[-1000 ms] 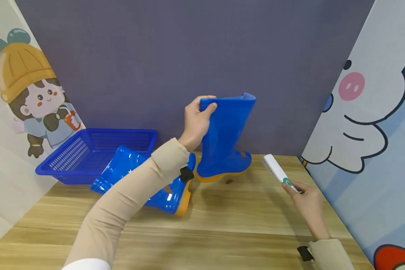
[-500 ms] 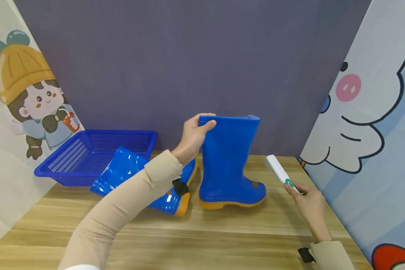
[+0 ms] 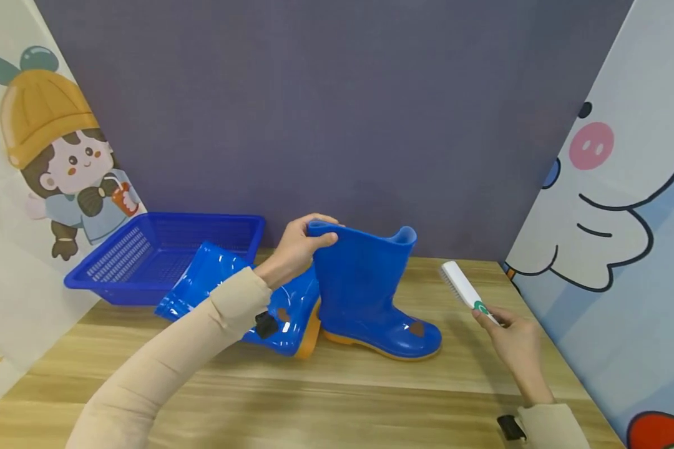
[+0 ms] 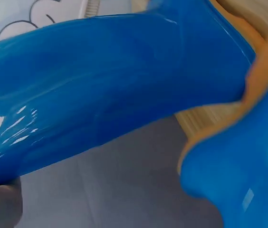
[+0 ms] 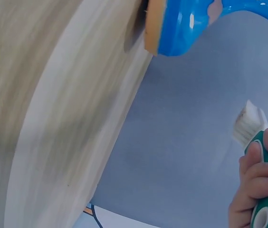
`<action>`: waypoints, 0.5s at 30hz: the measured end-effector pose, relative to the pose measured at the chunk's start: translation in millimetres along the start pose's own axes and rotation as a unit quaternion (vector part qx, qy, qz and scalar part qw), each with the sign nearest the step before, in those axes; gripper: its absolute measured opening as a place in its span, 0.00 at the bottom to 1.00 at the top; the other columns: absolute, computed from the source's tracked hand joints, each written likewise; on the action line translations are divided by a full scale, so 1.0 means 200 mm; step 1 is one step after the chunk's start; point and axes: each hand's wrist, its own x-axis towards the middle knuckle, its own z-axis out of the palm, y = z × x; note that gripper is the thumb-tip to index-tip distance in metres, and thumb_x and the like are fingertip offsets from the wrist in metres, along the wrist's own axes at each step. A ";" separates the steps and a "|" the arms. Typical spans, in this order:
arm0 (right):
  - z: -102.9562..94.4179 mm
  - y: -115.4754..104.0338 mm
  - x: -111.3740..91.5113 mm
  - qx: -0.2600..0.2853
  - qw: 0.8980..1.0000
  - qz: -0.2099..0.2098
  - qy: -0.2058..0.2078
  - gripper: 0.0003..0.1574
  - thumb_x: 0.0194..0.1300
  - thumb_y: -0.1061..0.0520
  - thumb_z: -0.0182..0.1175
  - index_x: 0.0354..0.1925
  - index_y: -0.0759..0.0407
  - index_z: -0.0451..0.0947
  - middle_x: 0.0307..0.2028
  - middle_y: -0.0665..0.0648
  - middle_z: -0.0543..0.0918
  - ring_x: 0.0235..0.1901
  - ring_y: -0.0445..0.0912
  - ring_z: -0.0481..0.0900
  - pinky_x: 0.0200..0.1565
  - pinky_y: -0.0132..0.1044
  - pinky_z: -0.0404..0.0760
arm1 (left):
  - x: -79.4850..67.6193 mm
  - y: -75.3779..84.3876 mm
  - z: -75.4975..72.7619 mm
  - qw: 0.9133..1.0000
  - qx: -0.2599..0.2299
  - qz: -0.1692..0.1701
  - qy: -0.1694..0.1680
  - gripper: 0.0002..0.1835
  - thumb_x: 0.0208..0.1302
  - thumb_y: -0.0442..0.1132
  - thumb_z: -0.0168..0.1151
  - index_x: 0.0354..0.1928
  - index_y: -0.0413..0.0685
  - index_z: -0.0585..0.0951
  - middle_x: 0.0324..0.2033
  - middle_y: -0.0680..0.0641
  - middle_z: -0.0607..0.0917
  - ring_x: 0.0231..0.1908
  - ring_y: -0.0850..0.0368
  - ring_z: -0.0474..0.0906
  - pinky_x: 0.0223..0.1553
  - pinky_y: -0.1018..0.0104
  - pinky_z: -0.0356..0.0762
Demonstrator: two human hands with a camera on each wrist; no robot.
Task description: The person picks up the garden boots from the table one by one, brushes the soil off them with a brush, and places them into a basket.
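Observation:
With my left hand [image 3: 297, 249] I pinch the top rim of a blue rain boot [image 3: 365, 287] that has a yellow-orange sole. The boot stands upright on the table, its toe pointing right and bearing a brown patch. Beside its heel lies a second blue boot [image 3: 202, 274] on its side, partly covered by my left forearm. My right hand [image 3: 513, 340] grips the green and white handle of a white scrub brush [image 3: 462, 285]. Its bristles face left, apart from the boot. The right wrist view shows fingers curled round that brush [image 5: 263, 156].
A blue plastic basket [image 3: 163, 219] stands at the back left, behind the lying boot. A wooden table [image 3: 326, 405] carries everything. A grey panel [image 3: 326, 106] closes off the back, and cartoon-printed walls flank both sides.
My left hand has lowered the boot from a raised, tilted pose onto the table, then shifted its top a little left. The right hand with the brush has hardly moved.

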 end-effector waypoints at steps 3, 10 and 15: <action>0.01 0.00 -0.01 -0.001 1.000 0.005 -0.008 0.28 0.58 0.41 0.61 0.47 0.61 0.80 0.35 0.64 0.83 0.21 0.42 0.68 0.20 0.33 0.65 | -0.03 0.01 -0.03 0.997 0.074 0.001 -0.016 0.15 0.61 0.44 0.60 0.51 0.57 0.76 0.43 0.56 0.77 0.33 0.61 0.73 0.38 0.62 0.75; 0.02 0.00 -0.01 0.004 1.000 0.002 -0.020 0.30 0.58 0.40 0.60 0.48 0.61 0.80 0.37 0.65 0.83 0.21 0.41 0.68 0.19 0.33 0.64 | -0.04 0.20 0.07 0.919 0.376 0.101 -0.064 0.21 0.58 0.48 0.63 0.54 0.55 0.76 0.51 0.55 0.79 0.51 0.59 0.75 0.53 0.57 0.74; 0.04 -0.01 -0.01 0.000 1.000 -0.010 -0.028 0.30 0.59 0.40 0.59 0.48 0.61 0.80 0.38 0.66 0.83 0.21 0.42 0.68 0.18 0.33 0.65 | -0.03 0.29 0.24 0.845 0.502 0.161 -0.087 0.19 0.61 0.47 0.59 0.53 0.50 0.78 0.48 0.51 0.83 0.44 0.59 0.80 0.44 0.65 0.78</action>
